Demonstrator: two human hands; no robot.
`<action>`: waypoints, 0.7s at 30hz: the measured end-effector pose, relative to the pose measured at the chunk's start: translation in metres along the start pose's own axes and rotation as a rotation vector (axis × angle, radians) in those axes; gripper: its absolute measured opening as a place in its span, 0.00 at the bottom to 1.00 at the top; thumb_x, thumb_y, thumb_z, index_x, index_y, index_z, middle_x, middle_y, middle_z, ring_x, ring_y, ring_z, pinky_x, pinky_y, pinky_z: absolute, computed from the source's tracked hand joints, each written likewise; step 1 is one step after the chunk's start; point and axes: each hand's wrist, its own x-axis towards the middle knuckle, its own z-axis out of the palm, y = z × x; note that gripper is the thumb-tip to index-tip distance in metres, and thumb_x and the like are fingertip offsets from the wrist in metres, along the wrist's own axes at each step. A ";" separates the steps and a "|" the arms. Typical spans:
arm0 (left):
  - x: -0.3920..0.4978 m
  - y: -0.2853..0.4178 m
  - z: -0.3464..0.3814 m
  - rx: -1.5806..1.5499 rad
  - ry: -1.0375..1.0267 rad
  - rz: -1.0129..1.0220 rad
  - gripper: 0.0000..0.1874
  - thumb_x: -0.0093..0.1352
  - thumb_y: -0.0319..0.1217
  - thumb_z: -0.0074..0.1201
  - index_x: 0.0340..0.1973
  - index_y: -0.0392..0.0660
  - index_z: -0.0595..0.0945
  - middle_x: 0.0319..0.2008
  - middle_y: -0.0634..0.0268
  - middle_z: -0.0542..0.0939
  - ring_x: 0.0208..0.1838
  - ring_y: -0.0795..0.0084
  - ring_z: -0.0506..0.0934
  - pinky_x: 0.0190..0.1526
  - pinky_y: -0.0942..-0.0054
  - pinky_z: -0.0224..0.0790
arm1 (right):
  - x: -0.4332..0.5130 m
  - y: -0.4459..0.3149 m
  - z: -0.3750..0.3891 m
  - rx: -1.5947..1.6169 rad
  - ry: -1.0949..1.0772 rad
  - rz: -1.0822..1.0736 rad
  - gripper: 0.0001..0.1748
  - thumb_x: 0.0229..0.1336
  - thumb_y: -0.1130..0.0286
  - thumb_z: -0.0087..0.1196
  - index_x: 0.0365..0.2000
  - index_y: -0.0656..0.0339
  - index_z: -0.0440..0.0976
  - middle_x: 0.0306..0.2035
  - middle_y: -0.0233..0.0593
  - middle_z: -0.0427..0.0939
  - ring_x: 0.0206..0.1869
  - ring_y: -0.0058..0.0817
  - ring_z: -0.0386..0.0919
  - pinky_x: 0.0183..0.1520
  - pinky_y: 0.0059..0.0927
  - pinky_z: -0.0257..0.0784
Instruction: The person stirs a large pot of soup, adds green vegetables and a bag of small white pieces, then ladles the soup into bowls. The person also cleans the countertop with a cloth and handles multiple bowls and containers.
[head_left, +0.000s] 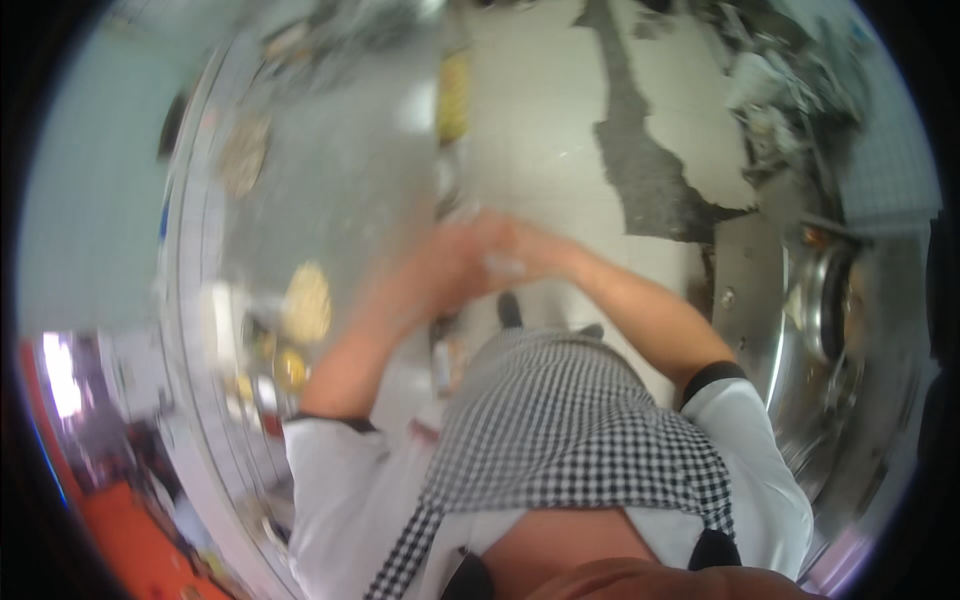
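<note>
Both of my hands meet in front of my body, blurred by motion. My left hand (454, 259) and my right hand (517, 238) overlap or touch, above the table's edge and the floor beside it. A small whitish patch shows between them; whether it is a held thing is too blurred to tell. To the left is a grey worktable (330, 165). On it lie a pale yellow, roundish flat piece of food (308, 301) and, farther off, a tan round item (246, 155). My checked apron (577, 427) hangs below my hands.
Small containers, one with yellow contents (289, 369), stand at the table's near left. A yellow package (453, 97) sits along the table's right edge. Pale floor tiles (525, 135) have a broken grey strip (637, 150). At right stands a steel cooking unit (750, 300) with a round metal pot (821, 304).
</note>
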 end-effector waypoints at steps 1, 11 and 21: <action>0.024 0.025 0.012 -0.007 0.067 0.253 0.10 0.60 0.20 0.56 0.38 0.41 0.77 0.31 0.54 0.81 0.38 0.50 0.80 0.41 0.58 0.74 | -0.013 0.007 -0.010 0.024 0.016 -0.004 0.37 0.58 0.52 0.61 0.62 0.64 0.68 0.64 0.51 0.71 0.70 0.50 0.64 0.69 0.41 0.64; 0.144 0.271 0.133 0.018 -0.274 1.067 0.12 0.61 0.31 0.56 0.37 0.39 0.77 0.36 0.53 0.81 0.40 0.54 0.82 0.40 0.58 0.77 | -0.237 -0.065 -0.136 0.742 0.594 0.275 0.29 0.71 0.50 0.47 0.58 0.65 0.71 0.64 0.47 0.72 0.69 0.43 0.67 0.70 0.42 0.64; 0.256 0.389 0.260 -0.162 0.301 1.147 0.25 0.67 0.28 0.54 0.61 0.43 0.77 0.61 0.46 0.73 0.60 0.52 0.74 0.59 0.52 0.67 | -0.505 -0.202 -0.264 0.494 1.422 0.169 0.23 0.78 0.57 0.40 0.53 0.68 0.72 0.63 0.55 0.74 0.63 0.41 0.75 0.66 0.42 0.71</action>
